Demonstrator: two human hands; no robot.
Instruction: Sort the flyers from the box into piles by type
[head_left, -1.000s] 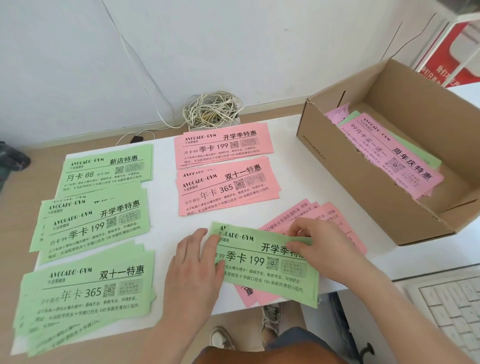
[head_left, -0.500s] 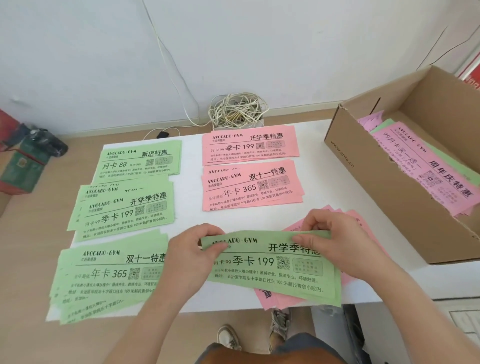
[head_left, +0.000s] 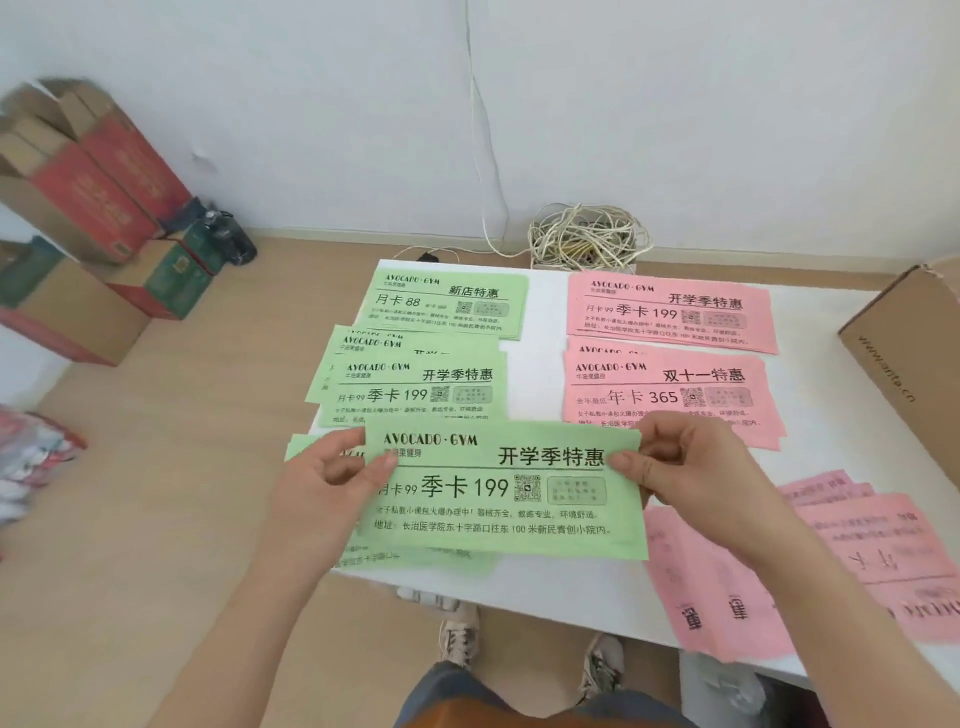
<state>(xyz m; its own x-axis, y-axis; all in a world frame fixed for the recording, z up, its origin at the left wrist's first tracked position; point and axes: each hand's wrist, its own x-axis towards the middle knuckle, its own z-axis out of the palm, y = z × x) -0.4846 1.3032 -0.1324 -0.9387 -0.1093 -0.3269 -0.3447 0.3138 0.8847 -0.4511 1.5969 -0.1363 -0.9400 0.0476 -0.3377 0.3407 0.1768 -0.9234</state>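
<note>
Head view: green flyer (head_left: 509, 493) pinched at its ends by left hand (head_left: 322, 499) and right hand (head_left: 691, 467), held over the table's (head_left: 540, 374) near side. Best laid flat on the matching green pile (head_left: 415, 384) just behind, edges squared before letting go.

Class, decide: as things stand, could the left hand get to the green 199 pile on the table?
Probably yes: the pile lies just beyond the left hand, nothing between, though it pinches a flyer.
</note>
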